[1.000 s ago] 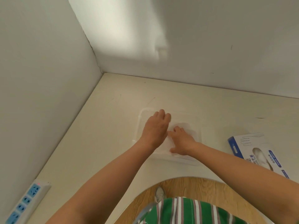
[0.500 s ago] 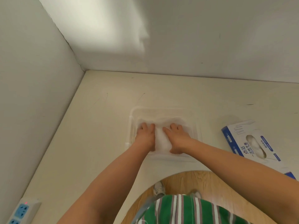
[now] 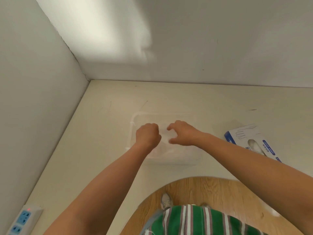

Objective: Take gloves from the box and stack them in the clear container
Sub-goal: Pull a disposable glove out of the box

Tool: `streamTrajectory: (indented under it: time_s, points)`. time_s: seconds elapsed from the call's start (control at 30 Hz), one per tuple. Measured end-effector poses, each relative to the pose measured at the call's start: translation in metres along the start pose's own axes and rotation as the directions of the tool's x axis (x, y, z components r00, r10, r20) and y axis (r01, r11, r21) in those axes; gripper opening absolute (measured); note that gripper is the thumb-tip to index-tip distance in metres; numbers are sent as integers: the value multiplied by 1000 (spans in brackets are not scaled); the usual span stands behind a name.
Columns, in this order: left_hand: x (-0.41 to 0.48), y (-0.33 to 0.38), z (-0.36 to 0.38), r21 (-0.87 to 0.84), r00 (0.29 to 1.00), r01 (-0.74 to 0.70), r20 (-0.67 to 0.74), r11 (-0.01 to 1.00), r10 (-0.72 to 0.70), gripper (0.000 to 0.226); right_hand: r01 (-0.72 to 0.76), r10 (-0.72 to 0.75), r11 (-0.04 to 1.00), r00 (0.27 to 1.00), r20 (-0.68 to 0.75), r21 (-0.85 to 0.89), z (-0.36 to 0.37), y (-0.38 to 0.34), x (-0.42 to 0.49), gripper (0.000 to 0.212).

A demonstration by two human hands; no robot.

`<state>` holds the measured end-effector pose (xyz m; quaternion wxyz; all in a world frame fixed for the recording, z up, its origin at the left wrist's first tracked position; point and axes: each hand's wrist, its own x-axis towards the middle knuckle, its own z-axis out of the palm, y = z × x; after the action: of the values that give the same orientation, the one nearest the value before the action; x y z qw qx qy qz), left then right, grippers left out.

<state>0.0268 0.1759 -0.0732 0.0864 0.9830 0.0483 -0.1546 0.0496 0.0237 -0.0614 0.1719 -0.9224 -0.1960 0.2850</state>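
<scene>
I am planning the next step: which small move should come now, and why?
Probably the right hand, if free, reaches to the glove box for another glove: it is over the clear container, where gloves already lie, and the box's opening shows more.

— What's at the near left?
— A power strip (image 3: 22,219) with blue sockets and a red light, lying on the table (image 3: 101,133) beside the wall (image 3: 33,99).
— And below the table edge?
— A wooden floor (image 3: 211,189), a grey shoe (image 3: 166,200) and a green striped garment (image 3: 203,221).
</scene>
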Motion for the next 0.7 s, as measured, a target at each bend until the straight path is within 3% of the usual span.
streamTrajectory:
  time_s: [0.13,0.2,0.3,0.43,0.57,0.7]
  points:
    - [-7,43,-16,-246,981,-33,-195,969,-16,20,127,-21,890,971,-239,439,-40,12,-33,23]
    - [-10,77,-19,-334,967,-94,-253,938,7,21,147,35,858,939,-343,492,-55,35,-57,17]
    - [-16,129,-16,-429,965,-179,-254,885,72,19,84,135,878,901,-413,471,-60,83,-85,14]
    - [-26,186,6,-486,968,-250,-139,838,208,16,-143,290,914,885,-365,379,-40,161,-116,12]
    - [-33,227,44,-472,957,-215,73,855,281,16,-353,414,900,875,-251,254,-15,220,-142,15]
    - [-39,251,71,-489,939,-134,217,862,268,10,-362,375,927,909,-181,102,3,242,-146,36]
